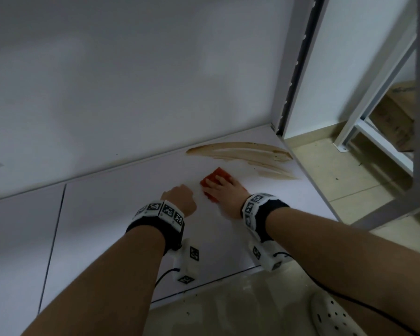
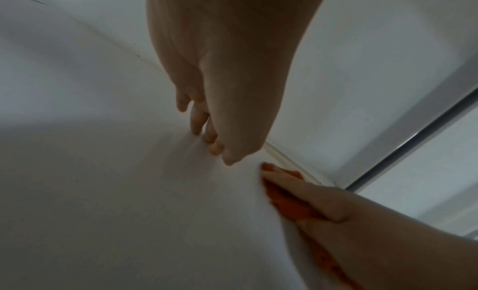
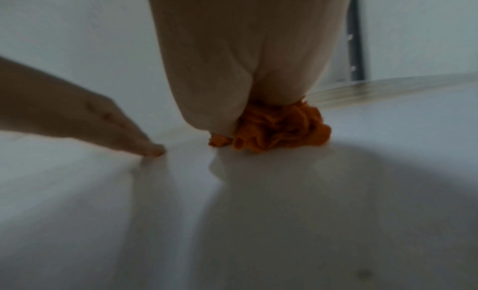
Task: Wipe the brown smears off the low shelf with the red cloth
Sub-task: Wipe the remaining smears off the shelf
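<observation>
The low white shelf (image 1: pixel 121 214) carries long brown smears (image 1: pixel 240 151) near its back right corner, with a thinner streak (image 1: pixel 279 175) in front of them. The red cloth (image 1: pixel 216 173) lies bunched on the shelf just short of the smears. My right hand (image 1: pixel 224 190) presses down on it with fingers laid over the top. In the right wrist view the cloth (image 3: pixel 279 128) bulges out from under that hand (image 3: pixel 245 59), with the smears (image 3: pixel 362 89) blurred behind. My left hand (image 1: pixel 180 197) rests its fingertips (image 2: pixel 196 122) on the bare shelf just left of the cloth (image 2: pixel 287 208) and holds nothing.
A perforated upright post (image 1: pixel 298 64) stands at the shelf's back right corner against the white wall (image 1: pixel 131 69). Grey frame beams (image 1: pixel 398 207) cross at the right over a tiled floor (image 1: pixel 337 180). A cardboard box (image 1: pixel 395 117) sits beyond. A white clog (image 1: pixel 335 318) is at the bottom right.
</observation>
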Tool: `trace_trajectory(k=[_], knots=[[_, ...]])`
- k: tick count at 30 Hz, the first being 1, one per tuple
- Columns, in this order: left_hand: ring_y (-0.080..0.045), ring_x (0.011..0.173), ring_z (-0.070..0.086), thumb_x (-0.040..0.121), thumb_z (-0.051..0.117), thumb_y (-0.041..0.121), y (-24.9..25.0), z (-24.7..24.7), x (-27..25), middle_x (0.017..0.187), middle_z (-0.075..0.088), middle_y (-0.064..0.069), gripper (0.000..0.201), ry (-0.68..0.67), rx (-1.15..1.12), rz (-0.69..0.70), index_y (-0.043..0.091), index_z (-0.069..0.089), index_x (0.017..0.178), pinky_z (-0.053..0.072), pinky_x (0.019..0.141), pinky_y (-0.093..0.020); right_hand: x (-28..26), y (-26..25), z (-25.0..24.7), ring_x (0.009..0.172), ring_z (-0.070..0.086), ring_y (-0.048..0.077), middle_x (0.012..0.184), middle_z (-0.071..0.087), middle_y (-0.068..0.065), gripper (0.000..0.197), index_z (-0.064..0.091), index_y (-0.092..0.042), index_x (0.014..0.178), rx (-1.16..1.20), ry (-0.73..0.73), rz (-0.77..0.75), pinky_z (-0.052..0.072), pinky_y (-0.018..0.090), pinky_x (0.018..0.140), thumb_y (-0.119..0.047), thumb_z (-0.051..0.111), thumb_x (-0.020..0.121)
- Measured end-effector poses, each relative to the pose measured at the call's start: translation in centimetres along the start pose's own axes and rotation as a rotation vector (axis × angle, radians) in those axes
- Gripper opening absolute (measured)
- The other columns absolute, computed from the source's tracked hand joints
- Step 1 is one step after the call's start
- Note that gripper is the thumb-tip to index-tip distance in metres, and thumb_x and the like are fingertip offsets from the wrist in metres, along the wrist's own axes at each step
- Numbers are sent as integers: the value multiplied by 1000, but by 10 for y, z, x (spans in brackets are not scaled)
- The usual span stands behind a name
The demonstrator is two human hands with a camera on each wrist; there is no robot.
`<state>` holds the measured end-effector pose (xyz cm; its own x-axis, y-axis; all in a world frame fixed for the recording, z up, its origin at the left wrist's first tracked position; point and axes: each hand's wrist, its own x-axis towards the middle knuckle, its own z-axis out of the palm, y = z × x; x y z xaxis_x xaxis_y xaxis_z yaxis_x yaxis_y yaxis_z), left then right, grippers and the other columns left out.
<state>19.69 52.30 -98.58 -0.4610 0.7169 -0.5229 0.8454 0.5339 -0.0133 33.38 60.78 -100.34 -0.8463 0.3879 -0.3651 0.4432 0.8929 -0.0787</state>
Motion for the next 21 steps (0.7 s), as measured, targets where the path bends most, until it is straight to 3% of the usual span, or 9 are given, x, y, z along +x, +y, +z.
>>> trace_trajectory(k=[7, 11, 15, 18, 21], knots=[[-29, 128, 45, 95, 38, 13, -3, -1, 3, 140, 45, -13, 44, -23, -23, -25, 8, 39, 139, 36, 109, -40, 24, 11, -5, 148, 1, 22, 160, -2, -8, 56, 5, -27, 152, 23, -26, 15, 4, 42, 120, -29, 28, 101], [-28, 130, 43, 95, 38, 14, -5, 1, 7, 143, 42, -11, 46, -50, 8, -14, 8, 38, 140, 33, 111, -41, 10, 39, -3, 148, 2, 22, 160, 4, -2, 54, 13, -23, 152, 148, 52, 99, 0, 42, 121, -38, 24, 101], [-26, 133, 40, 95, 36, 19, -4, 2, 9, 147, 38, -7, 48, -71, 30, -20, 10, 37, 142, 30, 114, -40, -24, 56, 0, 148, 6, 24, 160, 9, -1, 70, 15, -24, 151, 203, 61, 217, 2, 42, 120, -53, 1, 89], [-28, 129, 45, 95, 36, 19, -4, 3, 9, 143, 43, -9, 44, -63, 16, -23, 9, 42, 138, 34, 111, -40, -39, 37, 6, 148, 5, 23, 160, 7, -4, 54, 12, -26, 152, 258, 92, 251, 1, 43, 118, -42, 18, 101], [-28, 129, 45, 95, 35, 17, -4, 2, 8, 142, 44, -9, 44, -60, 4, -29, 9, 42, 137, 35, 110, -42, -32, 3, 7, 148, 3, 23, 160, 3, -5, 59, 6, -25, 153, 164, 32, 113, 6, 47, 117, -31, 31, 99]])
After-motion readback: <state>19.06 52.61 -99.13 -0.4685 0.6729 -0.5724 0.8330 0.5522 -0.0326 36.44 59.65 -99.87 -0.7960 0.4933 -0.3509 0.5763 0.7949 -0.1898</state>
